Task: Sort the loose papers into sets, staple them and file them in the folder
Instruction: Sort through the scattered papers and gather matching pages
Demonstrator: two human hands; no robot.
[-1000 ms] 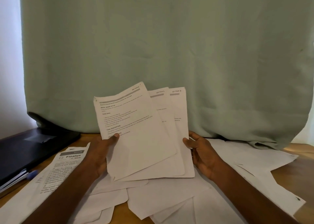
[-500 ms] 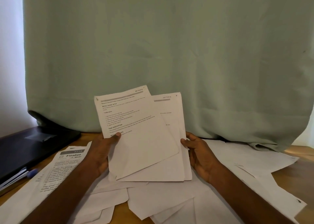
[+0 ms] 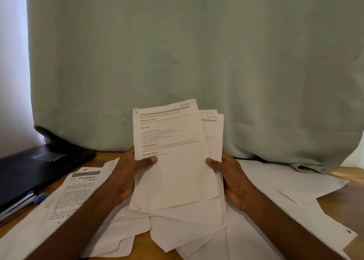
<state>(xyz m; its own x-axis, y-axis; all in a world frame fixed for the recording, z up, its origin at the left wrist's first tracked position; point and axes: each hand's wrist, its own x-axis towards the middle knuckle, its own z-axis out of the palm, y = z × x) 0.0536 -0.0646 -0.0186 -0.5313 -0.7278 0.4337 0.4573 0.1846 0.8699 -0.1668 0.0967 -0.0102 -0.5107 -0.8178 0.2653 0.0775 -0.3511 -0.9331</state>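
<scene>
Still fanned: sheaf of papers [image 3: 177, 161] pinched at each side by left hand [image 3: 126, 173] and right hand [image 3: 232, 177]. Could get stapled askew unless squared first.

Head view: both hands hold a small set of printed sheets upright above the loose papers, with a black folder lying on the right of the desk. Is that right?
Not quite. The black folder lies on the left of the desk, as the head view shows. The rest holds: the left hand and right hand hold the set of printed sheets upright above the loose papers.
</scene>
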